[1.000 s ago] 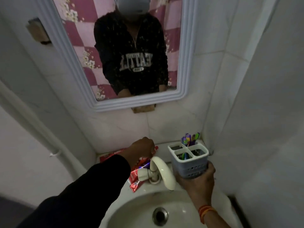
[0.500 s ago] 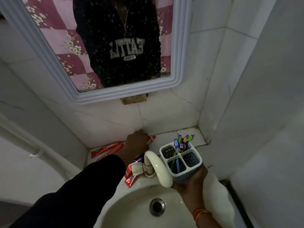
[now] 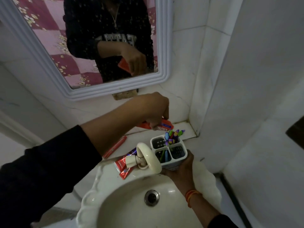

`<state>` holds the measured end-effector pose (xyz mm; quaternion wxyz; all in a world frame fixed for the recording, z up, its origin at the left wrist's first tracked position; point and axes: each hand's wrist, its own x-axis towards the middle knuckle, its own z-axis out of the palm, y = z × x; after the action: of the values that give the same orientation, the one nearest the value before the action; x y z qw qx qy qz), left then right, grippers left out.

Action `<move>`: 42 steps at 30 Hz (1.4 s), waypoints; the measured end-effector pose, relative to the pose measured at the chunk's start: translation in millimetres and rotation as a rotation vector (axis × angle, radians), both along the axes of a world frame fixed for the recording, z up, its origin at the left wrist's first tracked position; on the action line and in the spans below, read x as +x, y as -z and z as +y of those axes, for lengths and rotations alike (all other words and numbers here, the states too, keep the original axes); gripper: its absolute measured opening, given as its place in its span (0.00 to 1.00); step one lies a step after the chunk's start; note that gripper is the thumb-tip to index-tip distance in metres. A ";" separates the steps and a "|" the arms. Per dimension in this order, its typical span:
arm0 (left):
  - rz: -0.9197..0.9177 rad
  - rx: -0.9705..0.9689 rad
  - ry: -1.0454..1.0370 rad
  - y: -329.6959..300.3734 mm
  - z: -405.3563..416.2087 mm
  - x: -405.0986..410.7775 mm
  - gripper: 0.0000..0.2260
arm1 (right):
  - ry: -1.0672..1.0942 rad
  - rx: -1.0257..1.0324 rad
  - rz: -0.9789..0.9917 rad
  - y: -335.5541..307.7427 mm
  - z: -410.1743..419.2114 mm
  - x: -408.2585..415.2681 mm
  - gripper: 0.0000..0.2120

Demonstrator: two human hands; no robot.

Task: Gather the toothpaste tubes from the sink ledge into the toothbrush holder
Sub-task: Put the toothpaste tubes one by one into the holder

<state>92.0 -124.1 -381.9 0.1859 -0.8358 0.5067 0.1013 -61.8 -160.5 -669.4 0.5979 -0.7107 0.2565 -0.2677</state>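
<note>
The left arm, in a dark sleeve pushed back from the forearm, reaches forward and to the right, the left hand (image 3: 153, 111) raised with knuckles up and fingers (image 3: 154, 125) pinched downward around a red tube. The right hand (image 3: 179, 168), an orange thread band at its wrist, cups a holder from below, palm up.

Glossy ceramic sink (image 3: 92, 201), plastic holder (image 3: 178, 159), metal drain (image 3: 151, 197)

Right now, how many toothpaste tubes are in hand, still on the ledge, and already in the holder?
In the left hand: 1, the held tube
On the ledge: 2, the slim red tube and the tube behind the tap
In the toothbrush holder: 0
Total: 3
</note>
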 end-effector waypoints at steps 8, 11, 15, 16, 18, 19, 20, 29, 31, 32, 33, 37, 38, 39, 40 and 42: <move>0.110 0.139 0.120 37.4 -36.7 -54.9 0.16 | -0.054 0.072 0.046 0.1 -10.7 2.6 0.59; 0.413 -0.044 -0.191 53.6 -38.0 -41.0 0.09 | -0.046 0.079 0.053 -5.7 -8.0 0.4 0.59; 0.629 -0.286 -0.518 58.5 -13.5 8.9 0.14 | -0.065 0.085 0.036 -2.0 -5.8 -1.6 0.53; 0.547 -0.259 -0.471 63.4 -2.3 24.4 0.15 | -0.064 0.096 0.027 -2.4 -6.9 -1.7 0.54; 0.315 -0.104 -0.404 79.8 24.0 51.4 0.16 | -0.063 0.081 0.023 -1.6 -8.1 -2.3 0.56; 0.258 -0.060 -0.432 93.2 35.8 62.5 0.15 | -0.065 0.056 0.026 -3.3 -7.4 -2.7 0.56; 0.253 -0.003 -0.506 105.1 50.5 69.5 0.13 | -0.065 0.059 0.023 -4.7 -5.5 -2.0 0.57; 0.319 0.047 -0.426 192.6 98.0 76.3 0.20 | -0.051 0.051 0.034 -0.4 -4.7 -3.9 0.56; 0.339 0.007 -0.407 200.4 95.9 76.0 0.19 | -0.042 0.054 0.039 -0.4 -4.3 -3.8 0.57; 0.346 0.008 -0.415 204.1 96.2 77.4 0.19 | -0.038 0.057 0.034 -1.4 -3.8 -3.2 0.57; 0.369 -0.008 -0.420 207.6 97.0 79.5 0.19 | -0.041 0.057 0.034 -0.7 -3.8 -2.7 0.57; 0.462 -0.198 -0.482 203.1 100.2 87.2 0.19 | -0.069 0.124 -0.021 0.2 -3.8 0.2 0.57; 0.472 -0.283 -0.494 198.5 99.7 89.2 0.19 | -0.071 0.137 -0.021 0.2 -3.6 0.4 0.57; 0.476 -0.352 -0.504 190.4 99.1 89.9 0.19 | -0.067 0.155 -0.013 -2.3 -2.3 0.5 0.57; 0.476 -0.394 -0.501 178.3 97.0 88.3 0.18 | -0.048 0.163 0.002 -4.9 -1.2 -1.8 0.57; 0.444 -0.428 -0.410 149.5 89.8 85.8 0.18 | -0.040 0.197 0.007 -11.6 -0.1 -3.1 0.56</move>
<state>177.8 -34.3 -531.4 -0.1316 -0.8976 0.3662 0.2071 -64.8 -160.6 -657.8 0.6692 -0.6543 0.2697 -0.2267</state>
